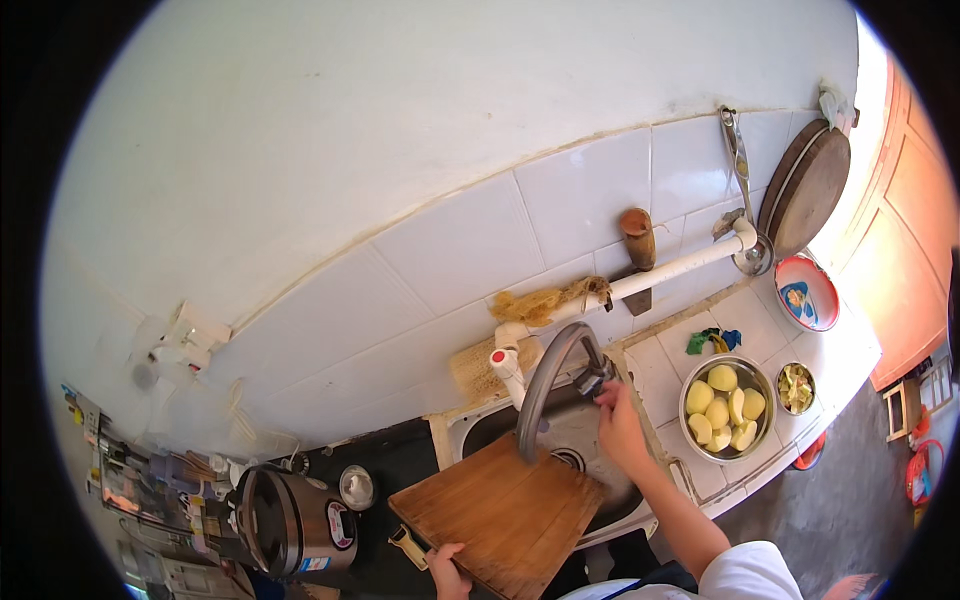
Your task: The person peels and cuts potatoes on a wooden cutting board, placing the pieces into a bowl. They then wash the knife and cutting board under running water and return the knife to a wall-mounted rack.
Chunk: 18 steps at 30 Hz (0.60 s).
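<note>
My left hand (pixel 448 573) grips the lower left edge of a wooden cutting board (pixel 499 517), which is tilted over a stainless steel sink (pixel 581 427). The curved spout of a metal faucet (pixel 549 375) arches above the board's upper edge. At the base of the faucet, my right hand (pixel 619 420) has its fingers at the handle; whether they close around it is hard to tell. A cleaver-like tool or peeler with a pale handle (pixel 409 547) lies partly hidden beside the board, near my left hand. I cannot see water clearly at the spout.
Right of the sink, a metal bowl (pixel 685 420) holds several peeled pale-yellow pieces, with a small bowl of peelings (pixel 796 388) beside it. A red-rimmed basin (pixel 831 300) stands farther back. A rice cooker (pixel 300 521) is at left. A white pipe (pixel 675 261) runs along the wall.
</note>
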Each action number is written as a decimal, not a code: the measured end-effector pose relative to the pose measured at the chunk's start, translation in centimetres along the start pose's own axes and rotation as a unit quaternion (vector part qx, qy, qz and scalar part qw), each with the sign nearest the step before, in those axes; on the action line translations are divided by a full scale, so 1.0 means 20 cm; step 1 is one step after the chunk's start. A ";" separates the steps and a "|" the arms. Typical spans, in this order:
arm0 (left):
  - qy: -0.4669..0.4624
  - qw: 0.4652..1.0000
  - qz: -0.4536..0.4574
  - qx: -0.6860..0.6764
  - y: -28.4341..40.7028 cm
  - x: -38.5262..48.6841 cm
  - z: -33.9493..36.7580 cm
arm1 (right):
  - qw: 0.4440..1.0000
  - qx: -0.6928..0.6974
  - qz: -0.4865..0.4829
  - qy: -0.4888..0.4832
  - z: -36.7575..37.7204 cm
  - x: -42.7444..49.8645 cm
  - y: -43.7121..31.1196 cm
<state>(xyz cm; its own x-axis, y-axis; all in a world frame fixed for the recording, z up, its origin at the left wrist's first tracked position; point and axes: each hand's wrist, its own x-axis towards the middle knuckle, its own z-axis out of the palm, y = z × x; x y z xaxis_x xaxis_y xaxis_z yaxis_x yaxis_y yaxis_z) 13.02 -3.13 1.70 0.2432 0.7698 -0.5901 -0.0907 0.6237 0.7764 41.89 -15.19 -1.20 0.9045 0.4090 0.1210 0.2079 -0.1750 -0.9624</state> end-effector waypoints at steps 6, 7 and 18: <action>0.078 0.994 0.070 0.014 -0.02 -0.17 -0.07 | 0.963 -0.149 -0.223 0.035 -0.02 0.11 -0.72; 0.064 0.995 0.078 0.004 -0.03 -0.18 -0.08 | 0.932 -0.224 -0.280 0.045 0.00 0.11 -0.77; 0.065 0.996 0.055 -0.037 -0.07 -0.25 -0.23 | 0.896 -0.339 -0.288 0.002 0.32 -0.06 -0.82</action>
<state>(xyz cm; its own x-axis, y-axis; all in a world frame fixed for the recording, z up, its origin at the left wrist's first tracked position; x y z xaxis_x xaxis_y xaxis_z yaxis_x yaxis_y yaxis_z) 7.46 -7.22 2.55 0.1018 0.8416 -0.5303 -0.1823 0.5399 0.8218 34.98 -7.08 12.84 0.5754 0.6039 0.5516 0.8176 -0.4405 -0.3707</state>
